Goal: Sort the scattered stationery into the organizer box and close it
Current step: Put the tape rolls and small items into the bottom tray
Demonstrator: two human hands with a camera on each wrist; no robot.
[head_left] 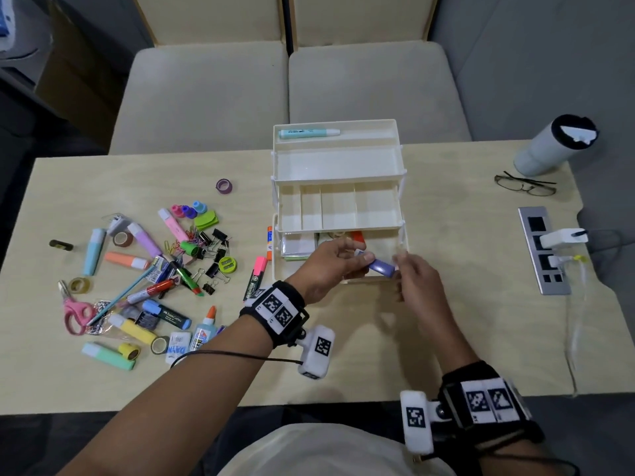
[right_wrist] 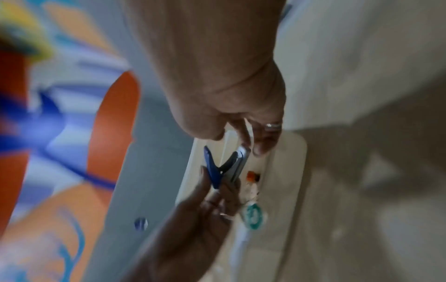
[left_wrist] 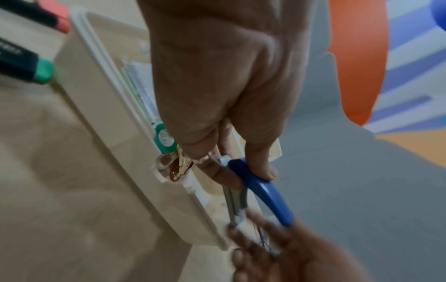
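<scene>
The cream organizer box stands open on the table, its tiers fanned back. A blue stapler hangs over the front of the bottom compartment, its top arm sprung open. My left hand grips its hinge end between thumb and fingers. My right hand, blurred, pinches the other end. The left wrist view shows the stapler under my left hand, beside the box rim. In the right wrist view my right hand pinches the metal end of the stapler. Scattered stationery lies to the left.
A mint highlighter lies in the top tray. A glue stick and a pink-capped marker lie just left of the box. At the right are a tumbler, glasses and a power strip.
</scene>
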